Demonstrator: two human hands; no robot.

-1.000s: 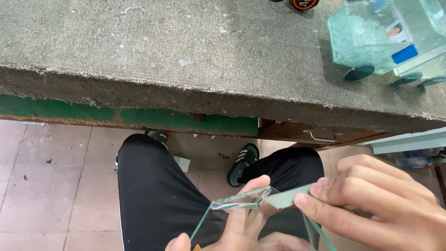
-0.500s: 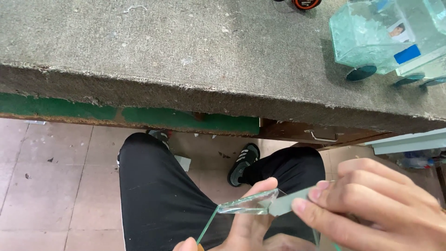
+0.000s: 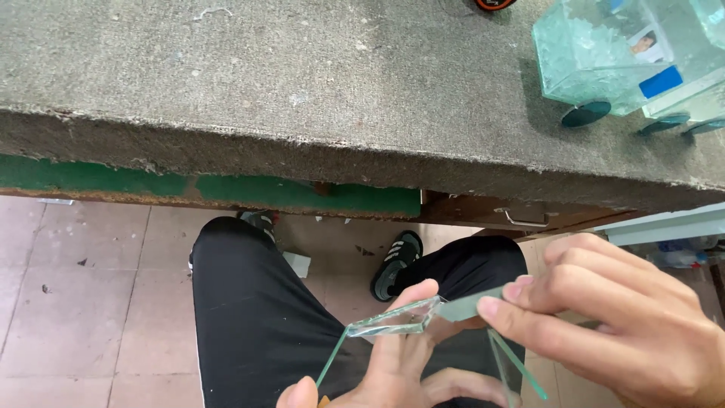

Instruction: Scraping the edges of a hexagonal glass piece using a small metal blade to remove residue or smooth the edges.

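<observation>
Both hands' fingers [image 3: 529, 291] pinch clear greenish thin glass strips [image 3: 393, 323] by their edges, likely stiff, brittle, sharp-edged

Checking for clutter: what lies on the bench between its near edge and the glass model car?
In the head view, only bare grey bench top lies between the near edge and the glass model car.

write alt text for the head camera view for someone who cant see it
Seen from above, a seated person's left hand and right hand hold small clear glass pieces together over their lap in black trousers. Ahead runs a rough grey workbench, with a glass model car at its far right.
</observation>
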